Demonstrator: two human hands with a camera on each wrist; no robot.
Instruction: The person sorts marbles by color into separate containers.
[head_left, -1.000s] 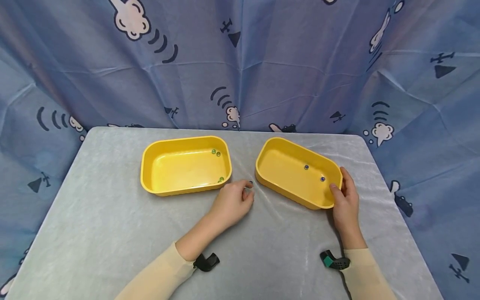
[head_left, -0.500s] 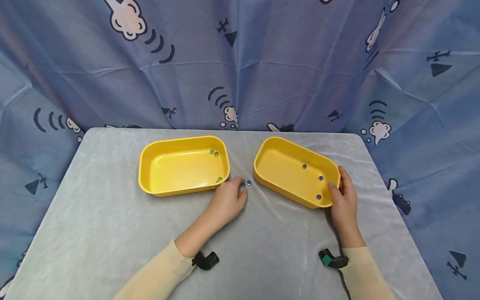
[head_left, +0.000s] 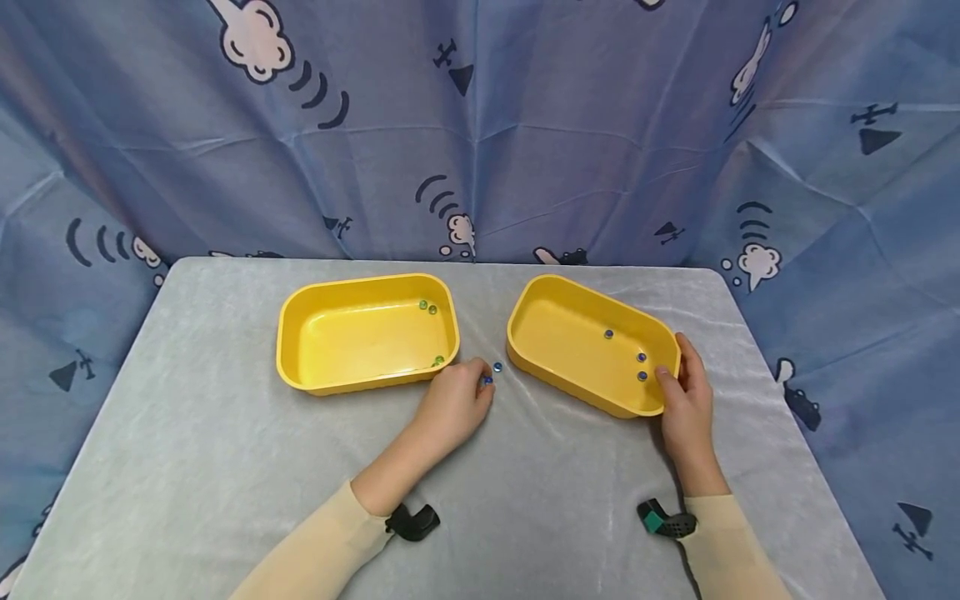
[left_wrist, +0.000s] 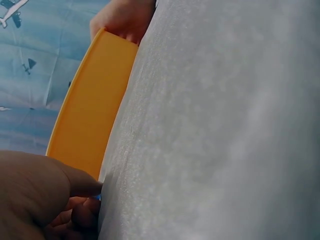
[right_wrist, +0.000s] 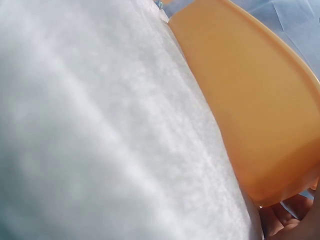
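Observation:
Between the two bins, my left hand (head_left: 456, 402) pinches a blue marble (head_left: 488, 380) between thumb and fingers, low at the tabletop. A second blue marble (head_left: 498, 367) lies on the cloth just beyond the fingertips. In the left wrist view only a sliver of blue shows under the thumb (left_wrist: 82, 182). My right hand (head_left: 687, 408) grips the right end of a yellow bin (head_left: 592, 392), thumb over the rim and fingers outside. Inside that bin lie three blue marbles (head_left: 642, 357), apart from one another. From the right wrist, the bin's side (right_wrist: 250, 100) hides its contents.
Left of my left hand stands another yellow bin (head_left: 367, 387), holding a few green marbles (head_left: 432, 309) near its right end. The knuckles are close to its front right corner. A grey cloth (head_left: 555, 500) covers the table, and a blue patterned curtain (head_left: 390, 167) hangs behind.
A third blue marble has come into the right bin and rolled a little. My left hand has drawn slightly left, and its fingers have closed on one blue marble. My right hand keeps its grip.

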